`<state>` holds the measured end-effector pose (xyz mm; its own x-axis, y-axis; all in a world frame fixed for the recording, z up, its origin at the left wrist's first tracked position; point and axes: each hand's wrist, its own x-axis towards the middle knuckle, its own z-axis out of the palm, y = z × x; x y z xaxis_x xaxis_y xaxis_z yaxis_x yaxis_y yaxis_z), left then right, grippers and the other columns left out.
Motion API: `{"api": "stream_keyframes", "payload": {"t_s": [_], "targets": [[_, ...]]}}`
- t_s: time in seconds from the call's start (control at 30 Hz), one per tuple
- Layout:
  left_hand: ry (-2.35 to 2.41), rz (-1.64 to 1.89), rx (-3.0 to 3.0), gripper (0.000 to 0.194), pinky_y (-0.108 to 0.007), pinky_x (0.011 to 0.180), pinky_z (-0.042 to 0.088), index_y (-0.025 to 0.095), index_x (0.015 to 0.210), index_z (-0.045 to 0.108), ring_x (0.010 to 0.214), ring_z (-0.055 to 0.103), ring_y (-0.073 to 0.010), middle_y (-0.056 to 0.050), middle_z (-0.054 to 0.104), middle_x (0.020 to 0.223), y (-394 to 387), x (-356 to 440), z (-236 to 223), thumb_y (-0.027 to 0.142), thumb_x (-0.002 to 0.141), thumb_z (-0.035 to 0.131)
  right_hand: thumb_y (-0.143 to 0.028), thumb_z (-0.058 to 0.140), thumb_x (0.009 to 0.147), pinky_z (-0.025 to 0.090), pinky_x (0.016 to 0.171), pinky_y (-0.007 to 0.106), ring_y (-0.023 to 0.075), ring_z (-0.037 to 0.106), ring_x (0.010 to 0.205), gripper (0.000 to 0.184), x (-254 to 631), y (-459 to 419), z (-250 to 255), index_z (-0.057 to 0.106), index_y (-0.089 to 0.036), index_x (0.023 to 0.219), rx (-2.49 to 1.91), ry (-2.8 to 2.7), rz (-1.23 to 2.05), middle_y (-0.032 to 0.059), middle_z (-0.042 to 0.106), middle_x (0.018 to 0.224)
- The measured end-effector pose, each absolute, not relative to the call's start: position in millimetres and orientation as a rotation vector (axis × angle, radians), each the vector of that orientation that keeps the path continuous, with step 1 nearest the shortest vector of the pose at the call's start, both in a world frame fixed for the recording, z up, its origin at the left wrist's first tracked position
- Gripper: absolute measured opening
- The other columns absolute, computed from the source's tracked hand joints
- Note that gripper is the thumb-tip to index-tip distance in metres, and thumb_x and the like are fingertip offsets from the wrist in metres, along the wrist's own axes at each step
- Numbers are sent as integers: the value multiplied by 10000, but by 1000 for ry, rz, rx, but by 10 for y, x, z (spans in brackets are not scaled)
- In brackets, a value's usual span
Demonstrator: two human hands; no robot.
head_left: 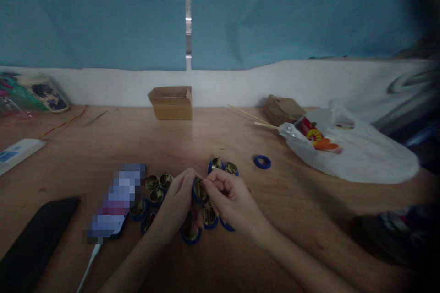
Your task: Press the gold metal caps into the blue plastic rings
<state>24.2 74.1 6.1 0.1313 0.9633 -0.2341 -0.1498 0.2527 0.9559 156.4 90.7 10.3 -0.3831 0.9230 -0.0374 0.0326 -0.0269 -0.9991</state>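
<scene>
A round brass-coloured metal piece with a blue ring around its rim point(199, 191) is held up between my two hands. My left hand point(177, 197) is closed on it from the left. From the right, the thumb and fingers of my right hand point(232, 197) pinch its edge. Similar pieces lie about my hands: a brass one without a visible blue ring point(156, 196), a blue-rimmed one point(190, 232) just below my left hand, and another point(216, 164) beyond my right hand. A loose blue ring point(262, 161) lies flat, apart from them, to the right.
Left of the pieces are a blurred-out phone point(118, 201) on a white cable point(90, 263) and a flat black object point(39, 233). An open cardboard box point(173, 109) stands at the back. Rightward lie a brown package point(283, 109) and a white plastic bag point(364, 151).
</scene>
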Motion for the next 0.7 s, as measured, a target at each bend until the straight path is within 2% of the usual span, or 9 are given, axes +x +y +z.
{"api": "stream_keyframes", "payload": {"t_s": [0.23,0.43,0.5,0.6,0.7], "targets": [[1124,1079,933,316,-189,277,371,183,832,566,281,491,-118,67,516,420,787,247,102,457,916,434,-374,494,920,280,366,183,59,410,358,257,1572,915,189,473,-204,729,-962,-1517,1503,-92,454,453],[1060,1165,950,262,-201,337,424,193,875,583,362,541,-114,55,566,535,817,229,116,429,911,475,-268,537,885,440,469,232,120,578,475,97,1614,930,155,448,-233,899,-875,-1464,1530,-79,536,551],[1060,1166,969,249,-202,353,438,194,883,583,383,550,-108,53,575,576,812,226,126,425,907,493,-237,555,860,404,461,221,105,530,462,128,1624,946,117,444,-236,924,-914,-1481,1473,-94,491,545],[1062,1169,1012,255,-199,364,438,193,906,587,397,548,-101,57,563,589,799,222,128,436,902,508,-183,596,784,295,422,192,68,377,417,197,1628,979,113,440,-230,895,-1015,-1473,1409,-125,379,512],[1058,1148,1085,277,-195,384,431,190,942,599,416,545,-97,54,557,584,784,214,117,447,909,501,-163,588,742,228,410,187,63,314,410,231,1635,1008,176,417,-233,881,-1174,-1424,1520,-133,347,501]]}}
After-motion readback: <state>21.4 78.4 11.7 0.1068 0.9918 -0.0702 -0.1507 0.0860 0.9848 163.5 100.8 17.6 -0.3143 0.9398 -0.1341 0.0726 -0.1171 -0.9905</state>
